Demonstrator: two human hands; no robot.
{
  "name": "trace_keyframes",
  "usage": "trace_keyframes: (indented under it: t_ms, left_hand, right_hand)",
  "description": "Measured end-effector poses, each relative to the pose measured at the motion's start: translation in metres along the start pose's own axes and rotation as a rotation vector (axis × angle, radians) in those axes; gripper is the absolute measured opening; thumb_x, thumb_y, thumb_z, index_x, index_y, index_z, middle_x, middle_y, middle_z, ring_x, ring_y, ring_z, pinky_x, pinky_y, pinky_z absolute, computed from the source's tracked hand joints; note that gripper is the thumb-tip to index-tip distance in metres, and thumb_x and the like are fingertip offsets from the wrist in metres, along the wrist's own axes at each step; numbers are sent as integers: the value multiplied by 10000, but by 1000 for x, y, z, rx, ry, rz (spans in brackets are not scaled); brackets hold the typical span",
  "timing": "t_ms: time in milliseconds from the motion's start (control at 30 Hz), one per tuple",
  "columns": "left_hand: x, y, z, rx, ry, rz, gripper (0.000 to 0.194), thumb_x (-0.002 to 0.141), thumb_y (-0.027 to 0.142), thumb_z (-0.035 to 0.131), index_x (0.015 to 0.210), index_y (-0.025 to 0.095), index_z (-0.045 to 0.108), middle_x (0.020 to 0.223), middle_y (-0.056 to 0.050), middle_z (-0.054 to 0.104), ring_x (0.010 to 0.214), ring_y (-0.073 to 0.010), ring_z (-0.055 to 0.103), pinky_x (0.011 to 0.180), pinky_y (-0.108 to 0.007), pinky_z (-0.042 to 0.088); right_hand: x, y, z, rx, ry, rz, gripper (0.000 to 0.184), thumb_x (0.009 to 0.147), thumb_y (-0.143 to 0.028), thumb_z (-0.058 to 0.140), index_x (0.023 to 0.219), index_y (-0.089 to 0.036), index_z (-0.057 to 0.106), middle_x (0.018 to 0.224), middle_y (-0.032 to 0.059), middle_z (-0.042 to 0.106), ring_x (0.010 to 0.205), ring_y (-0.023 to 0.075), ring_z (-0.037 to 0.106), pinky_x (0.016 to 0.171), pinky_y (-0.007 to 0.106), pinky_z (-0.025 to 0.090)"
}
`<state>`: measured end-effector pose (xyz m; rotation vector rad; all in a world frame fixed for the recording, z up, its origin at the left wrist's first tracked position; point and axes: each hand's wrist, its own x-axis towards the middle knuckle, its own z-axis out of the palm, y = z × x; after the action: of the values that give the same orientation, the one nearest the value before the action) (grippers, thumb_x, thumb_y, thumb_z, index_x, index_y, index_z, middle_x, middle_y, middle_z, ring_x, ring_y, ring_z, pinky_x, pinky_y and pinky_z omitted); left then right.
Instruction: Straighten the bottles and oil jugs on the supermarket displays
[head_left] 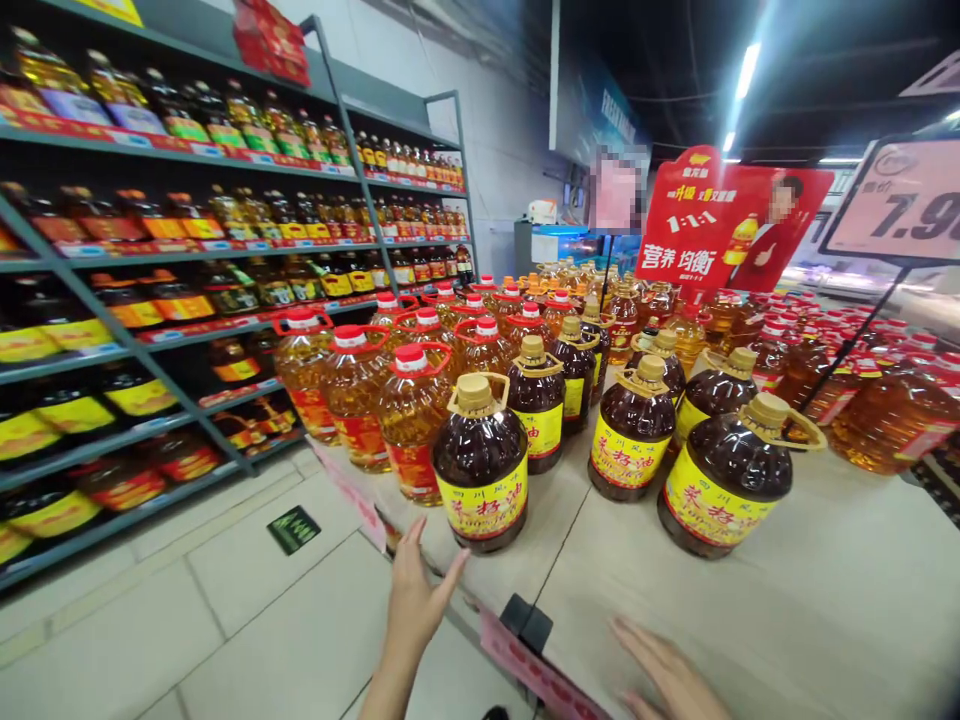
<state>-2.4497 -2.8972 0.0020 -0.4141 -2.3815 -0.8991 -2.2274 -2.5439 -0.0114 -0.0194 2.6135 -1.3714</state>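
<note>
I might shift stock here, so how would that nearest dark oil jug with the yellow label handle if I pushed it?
The dark oil jug looks full, so probably heavy. Its squat, wide base suggests sliding rather than tipping.

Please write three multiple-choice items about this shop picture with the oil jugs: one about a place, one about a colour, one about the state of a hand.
1. Where does the nearest dark jug stand?
A. on the floor
B. on the display table, near its front edge
C. on the wall shelf

2. What colour is the cap on the dark jugs?
A. tan
B. blue
C. green

3. How is the left hand?
A. closed on a jug handle
B. open, holding nothing
C. gripping a price sign

Answers:
1 B, it stands on the pale tabletop just beyond the hand.
2 A, the red caps belong to the golden jugs.
3 B, its fingers are spread at the table edge.
</note>
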Motion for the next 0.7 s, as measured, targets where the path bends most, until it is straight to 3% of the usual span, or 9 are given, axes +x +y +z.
trace_keyframes:
  t_ms: [100,167,267,367,500,600,700]
  left_hand:
    - [34,0,15,-133,-97,-51,929,800,605,708,1496,133,314,1414,-207,444,1291,-345,511,1049,-534,493]
    - [44,-5,21,-183,-138,-99,1000,735,637,746,1484,134,315,1403,-207,408,1277,-354,520,1038,-533,505]
    - [47,-21,24,-220,-267,-114,1055,683,640,778,1481,152,292,1420,-206,394,1323,-372,490,1096,-550,451]
    - [48,-41,26,-281,-490,-90,1082,678,612,795,1493,162,243,1397,-212,460,1335,-369,492,1125,-557,407]
    - [55,-53,32,-307,-622,-48,1162,655,617,803,1503,130,175,1418,-263,442,1341,-390,483,1102,-572,413]
    - [59,-55,36,-344,-666,-2,1174,628,617,821,1488,92,218,1413,-284,444,1319,-388,504,1105,-563,410]
    - [62,-56,39,-433,-762,22,1152,550,601,868,1437,67,363,1371,-280,500,1309,-411,507,1103,-563,410]
  right_hand:
    - [71,-54,7,236,113,-134,754,874,-517,682,1554,-367,394,1605,34,357,1488,299,348,1244,542,238]
    - [133,-80,16,506,186,-170,800,885,-649,630,1570,-316,385,1615,72,347,1467,293,387,1231,528,258]
    - [226,-107,29,879,338,-90,897,813,-882,474,1418,-230,596,1521,124,489,1408,315,462,1212,526,275]
    - [289,-123,41,1165,377,-163,808,776,-862,558,1244,-222,714,1415,85,602,1398,287,474,1215,473,291]
    - [310,-132,52,1443,424,-184,619,756,-722,685,1152,-252,751,1297,22,684,1322,267,548,1187,455,350]
    - [297,-133,60,1456,561,-110,582,715,-703,709,1048,-231,783,1178,31,737,1272,278,580,1184,439,355]
    - [274,-131,71,1442,735,-44,566,711,-705,705,1003,-228,789,1173,30,739,1272,264,578,1179,402,363]
